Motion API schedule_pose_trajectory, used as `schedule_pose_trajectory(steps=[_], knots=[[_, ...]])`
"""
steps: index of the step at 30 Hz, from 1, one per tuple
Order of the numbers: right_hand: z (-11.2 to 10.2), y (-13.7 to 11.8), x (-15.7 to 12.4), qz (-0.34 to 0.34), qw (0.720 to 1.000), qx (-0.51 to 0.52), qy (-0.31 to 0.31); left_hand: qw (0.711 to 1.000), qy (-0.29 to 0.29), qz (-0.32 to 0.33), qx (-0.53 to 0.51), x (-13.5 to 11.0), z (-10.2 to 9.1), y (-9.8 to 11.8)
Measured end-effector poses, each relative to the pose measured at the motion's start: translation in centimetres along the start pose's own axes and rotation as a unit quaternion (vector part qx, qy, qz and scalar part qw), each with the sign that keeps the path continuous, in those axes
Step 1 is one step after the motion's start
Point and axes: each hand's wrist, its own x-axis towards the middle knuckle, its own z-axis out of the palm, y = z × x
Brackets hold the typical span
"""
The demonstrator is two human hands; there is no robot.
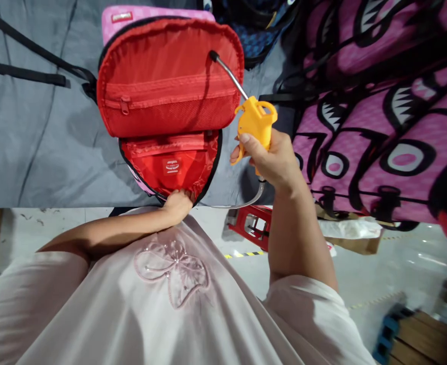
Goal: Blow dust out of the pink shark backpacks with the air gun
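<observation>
A pink backpack lies unzipped on the grey-covered table, its red lining facing up. The flap has a zipped mesh pocket, and a white label shows inside the main compartment. My left hand is closed over the near rim of the bag opening, fingertips partly hidden inside. In my right hand is a yellow air blow gun, held to the right of the bag. Its metal nozzle with a black tip points up and left over the red flap. A clear hose hangs from its base.
Several pink bags with eye and teeth prints are piled on the right. A blue-and-black bag lies behind. Black straps stretch across the left. Below the table edge are a red plastic stool and cardboard boxes.
</observation>
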Motion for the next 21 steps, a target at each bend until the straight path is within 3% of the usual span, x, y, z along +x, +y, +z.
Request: schedule_pose_trajectory(steps=[4, 7, 13, 16, 18, 20, 21], knots=[[-0.2, 0.5, 0.3, -0.016, 1.000, -0.008, -0.015, 0.990, 0.042, 0.092, 0.093, -1.0, 2.6, 0.8], [-0.1, 0.7, 0.6, -0.026, 0.999, -0.018, -0.010, 0.988, 0.036, 0.097, 0.111, -1.2, 3.5, 0.9], [-0.2, 0.6, 0.3, -0.028, 0.999, -0.027, -0.003, 0.991, 0.034, 0.082, 0.097, -1.2, 2.8, 0.9], [-0.6, 0.7, -0.7, -0.024, 1.000, -0.011, -0.004, 0.995, 0.037, 0.062, 0.073, -2.5, 1.5, 0.6], [-1.0, 0.7, -1.8, -0.014, 1.000, 0.005, -0.006, 0.992, 0.106, 0.057, 0.028, -4.3, 0.3, -0.1], [-1.5, 0.8, -3.2, -0.001, 1.000, 0.023, -0.013, 0.967, 0.249, 0.030, -0.042, -6.8, -1.0, -1.7], [-1.6, 0.9, -4.0, 0.005, 0.999, 0.034, -0.019, 0.938, 0.337, -0.002, -0.085, -8.1, -1.6, -3.0]])
